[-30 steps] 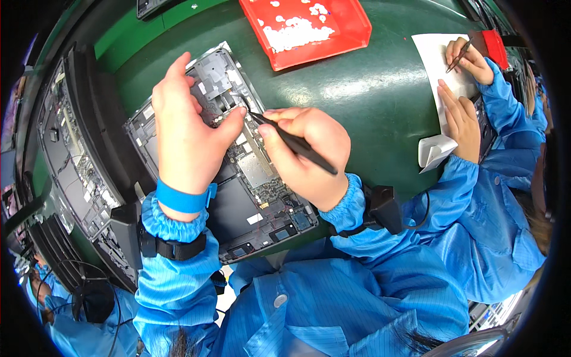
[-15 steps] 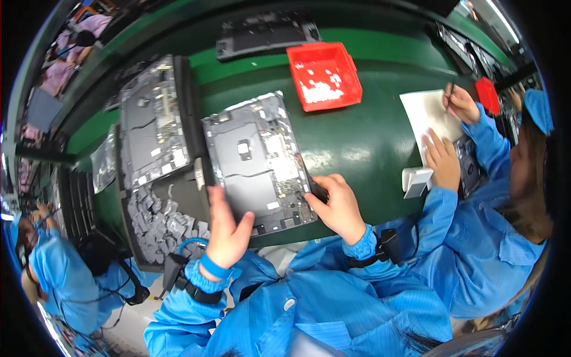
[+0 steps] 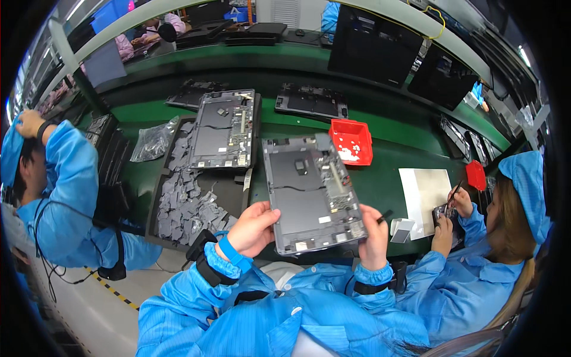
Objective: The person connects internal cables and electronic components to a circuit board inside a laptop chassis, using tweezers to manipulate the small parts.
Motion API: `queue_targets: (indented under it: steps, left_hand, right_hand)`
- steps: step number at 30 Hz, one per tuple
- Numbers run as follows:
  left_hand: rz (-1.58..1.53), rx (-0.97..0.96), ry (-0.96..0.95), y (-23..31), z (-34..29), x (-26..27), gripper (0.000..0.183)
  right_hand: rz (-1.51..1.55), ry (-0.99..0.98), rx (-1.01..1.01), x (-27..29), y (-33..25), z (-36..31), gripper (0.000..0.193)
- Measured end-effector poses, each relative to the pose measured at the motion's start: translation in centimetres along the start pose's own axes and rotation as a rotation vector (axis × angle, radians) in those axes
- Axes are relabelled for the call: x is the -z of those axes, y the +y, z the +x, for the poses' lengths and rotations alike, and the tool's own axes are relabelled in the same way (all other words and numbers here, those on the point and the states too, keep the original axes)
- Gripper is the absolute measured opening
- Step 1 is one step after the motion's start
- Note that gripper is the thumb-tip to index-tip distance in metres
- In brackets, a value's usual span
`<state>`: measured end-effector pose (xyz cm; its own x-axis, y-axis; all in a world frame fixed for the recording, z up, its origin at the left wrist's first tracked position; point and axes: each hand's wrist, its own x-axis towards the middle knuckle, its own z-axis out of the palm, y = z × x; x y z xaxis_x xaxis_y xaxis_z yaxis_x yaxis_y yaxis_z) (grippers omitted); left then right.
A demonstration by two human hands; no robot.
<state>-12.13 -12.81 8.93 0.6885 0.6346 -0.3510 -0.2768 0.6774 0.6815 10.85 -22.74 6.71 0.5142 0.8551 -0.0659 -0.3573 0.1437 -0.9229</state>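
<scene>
An opened grey laptop base (image 3: 291, 211), its circuit board and black cable showing, is held tilted above the green bench in front of me. My left hand (image 3: 253, 229) grips its near left edge, thumb on top. At the near right corner my right hand (image 3: 373, 241) closes on the other edge. A thin dark tool (image 3: 385, 216) sticks out from the right hand's fingers; its kind is not clear. Beyond the laptop base, to the right, stands a red bin (image 3: 350, 137) with small white pieces in it.
Left of me, a dark tray (image 3: 239, 193) holds many grey pieces (image 3: 184, 205), with another laptop base (image 3: 220, 128) on its far part. A clear plastic bag (image 3: 153, 141) lies beyond. A co-worker's hands (image 3: 443, 235) work at right beside a white sheet (image 3: 423, 187). Another co-worker sits left.
The laptop base has been lifted off the bench and tilted. My left hand, flat at its edge before, now grips it; my right hand has taken hold of the near right corner. The view has shifted.
</scene>
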Motion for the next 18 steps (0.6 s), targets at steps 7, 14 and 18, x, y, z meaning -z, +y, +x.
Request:
queue_targets:
  steps: [7, 14, 18]
  left_hand:
    - [0.101, -0.34, 0.018, 1.7, -2.6, -4.3, 0.046]
    - [0.552, -0.638, 0.406, 16.3, -2.4, 2.4, 0.046]
    - [0.494, -0.728, 0.677, 26.5, 0.5, 13.8, 0.035]
  right_hand:
    - [0.335, 0.138, 0.057, -6.2, -1.5, -1.1, 0.019]
    - [0.372, 0.077, 0.124, -6.6, -5.2, 6.2, 0.014]
    - [0.392, 0.134, 0.18, -6.6, -4.4, 9.4, 0.011]
